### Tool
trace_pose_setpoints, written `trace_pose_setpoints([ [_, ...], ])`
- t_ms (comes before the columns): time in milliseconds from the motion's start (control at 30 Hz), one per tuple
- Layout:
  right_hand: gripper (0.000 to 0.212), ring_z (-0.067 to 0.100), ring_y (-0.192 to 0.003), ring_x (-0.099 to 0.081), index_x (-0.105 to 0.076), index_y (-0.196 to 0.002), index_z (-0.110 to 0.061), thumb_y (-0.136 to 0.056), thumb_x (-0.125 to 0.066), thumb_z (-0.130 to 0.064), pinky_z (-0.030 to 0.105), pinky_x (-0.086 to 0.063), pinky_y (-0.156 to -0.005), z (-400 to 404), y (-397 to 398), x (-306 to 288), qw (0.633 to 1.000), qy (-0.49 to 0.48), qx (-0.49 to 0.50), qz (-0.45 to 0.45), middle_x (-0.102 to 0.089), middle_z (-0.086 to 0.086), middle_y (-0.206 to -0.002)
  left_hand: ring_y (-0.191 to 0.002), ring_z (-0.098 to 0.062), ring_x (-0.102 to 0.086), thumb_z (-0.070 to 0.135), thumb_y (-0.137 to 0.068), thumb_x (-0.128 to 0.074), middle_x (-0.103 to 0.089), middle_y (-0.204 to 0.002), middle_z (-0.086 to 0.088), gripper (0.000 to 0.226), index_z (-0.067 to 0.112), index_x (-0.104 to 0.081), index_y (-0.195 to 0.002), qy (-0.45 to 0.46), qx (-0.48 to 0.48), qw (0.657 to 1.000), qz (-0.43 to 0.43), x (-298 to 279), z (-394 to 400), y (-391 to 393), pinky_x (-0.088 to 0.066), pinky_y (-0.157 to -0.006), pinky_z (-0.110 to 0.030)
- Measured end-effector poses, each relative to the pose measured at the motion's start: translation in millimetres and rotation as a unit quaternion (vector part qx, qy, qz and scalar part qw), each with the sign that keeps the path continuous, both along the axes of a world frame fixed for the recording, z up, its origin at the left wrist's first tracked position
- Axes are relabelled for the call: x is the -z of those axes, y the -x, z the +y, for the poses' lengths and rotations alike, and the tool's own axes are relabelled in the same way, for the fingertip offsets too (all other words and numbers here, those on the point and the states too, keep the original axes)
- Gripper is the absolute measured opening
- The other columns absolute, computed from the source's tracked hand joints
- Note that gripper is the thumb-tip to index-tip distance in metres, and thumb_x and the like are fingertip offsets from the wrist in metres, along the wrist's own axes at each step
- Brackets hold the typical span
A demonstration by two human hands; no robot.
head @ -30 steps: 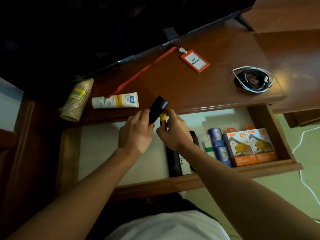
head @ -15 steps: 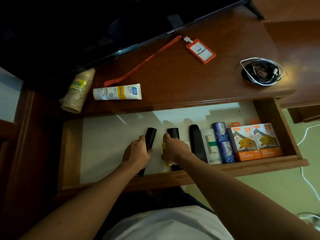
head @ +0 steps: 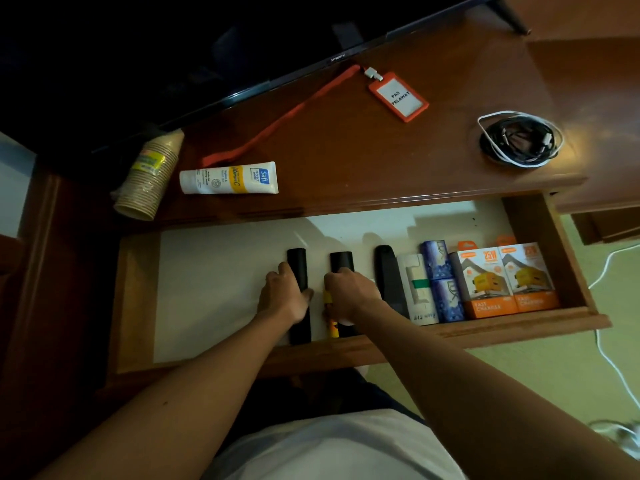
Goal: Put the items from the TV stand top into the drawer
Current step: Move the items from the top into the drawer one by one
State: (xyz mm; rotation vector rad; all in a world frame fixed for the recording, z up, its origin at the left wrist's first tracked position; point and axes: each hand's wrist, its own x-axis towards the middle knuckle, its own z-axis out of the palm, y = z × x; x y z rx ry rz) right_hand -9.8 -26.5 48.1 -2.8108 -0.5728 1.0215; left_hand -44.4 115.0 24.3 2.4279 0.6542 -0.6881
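The open drawer (head: pixel 533 325) has a white lining. Inside it, my left hand (head: pixel 284 296) grips a long black remote (head: pixel 298 268) lying flat. My right hand (head: pixel 349 292) rests over a second black remote (head: pixel 342 263) and holds a small yellow item (head: pixel 329 299) beside it. On the TV stand top (head: pixel 363 157) lie a white cream tube (head: pixel 230 177), a sleeve of paper cups (head: pixel 149 178), an orange badge holder (head: pixel 398 95) with its red lanyard (head: pixel 280 123), and a coil of black and white cables (head: pixel 519 140).
Further right in the drawer sit a third black remote (head: pixel 389 275), a white box (head: pixel 417 289), two blue packs (head: pixel 441 282) and two orange charger boxes (head: pixel 507 278). The TV (head: pixel 173 46) stands at the back. A white cord (head: pixel 609 351) runs over the floor at right.
Both hands came down from the stand edge into the drawer, carrying the black remote and the yellow item. The remote now lies flat on the lining.
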Motion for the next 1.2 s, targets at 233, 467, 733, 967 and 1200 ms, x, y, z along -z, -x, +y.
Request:
trace_pose_setpoints([
  [233, 0.03, 0.034, -0.096, -0.063, -0.063, -0.101, -0.019, -0.079, -0.081, -0.031, 0.044, -0.056, -0.078, -9, -4, 2, 1.0, -0.017, -0.01, -0.004, -0.059, 0.009, -0.108, -0.11, -0.037, -0.056, 0.034, -0.091, -0.072, -0.05, -0.126, -0.017, 0.056, 0.011, -0.043, -0.132, 0.024, -0.013, 1.0, -0.009, 5, -3, 2, -0.048, -0.084, -0.04],
  [467, 0.028, 0.032, -0.094, -0.062, -0.065, -0.1, -0.021, -0.079, -0.082, -0.03, 0.04, -0.055, -0.074, -13, -6, 5, 0.999, -0.035, -0.013, -0.003, -0.059, 0.007, -0.107, -0.113, -0.032, -0.06, 0.03, -0.08, -0.082, -0.062, -0.122, -0.012, 0.061, 0.014, -0.053, -0.131, 0.072, -0.017, 0.997, -0.036, 14, 0, 6, -0.054, -0.093, -0.044],
  [733, 0.031, 0.031, -0.097, -0.063, -0.064, -0.106, -0.02, -0.081, -0.079, -0.03, 0.042, -0.056, -0.077, -15, -5, 6, 0.999, -0.037, -0.011, 0.004, -0.061, 0.008, -0.109, -0.117, -0.032, -0.059, 0.025, -0.078, -0.082, -0.063, -0.125, -0.012, 0.065, 0.014, -0.051, -0.134, 0.083, -0.004, 0.996, -0.042, 24, -5, 6, -0.053, -0.096, -0.046],
  [967, 0.052, 0.033, -0.106, -0.062, -0.057, -0.129, -0.019, -0.082, -0.078, -0.022, 0.043, -0.056, -0.082, -8, -4, 4, 0.999, -0.033, -0.022, 0.014, -0.058, 0.009, -0.118, -0.115, -0.032, -0.06, 0.024, -0.078, -0.08, -0.063, -0.123, -0.012, 0.059, 0.016, -0.053, -0.13, 0.086, 0.0, 0.995, -0.042, 19, -3, 5, -0.052, -0.094, -0.044],
  [1200, 0.056, 0.033, -0.107, -0.062, -0.054, -0.136, -0.018, -0.084, -0.073, -0.022, 0.045, -0.057, -0.085, -4, -2, 2, 0.999, -0.036, -0.009, 0.011, -0.057, 0.009, -0.125, -0.119, -0.028, -0.054, 0.03, -0.091, -0.07, -0.055, -0.133, -0.011, 0.066, 0.014, -0.041, -0.148, 0.082, 0.009, 0.996, -0.027, 9, 15, 11, -0.048, -0.099, -0.038],
])
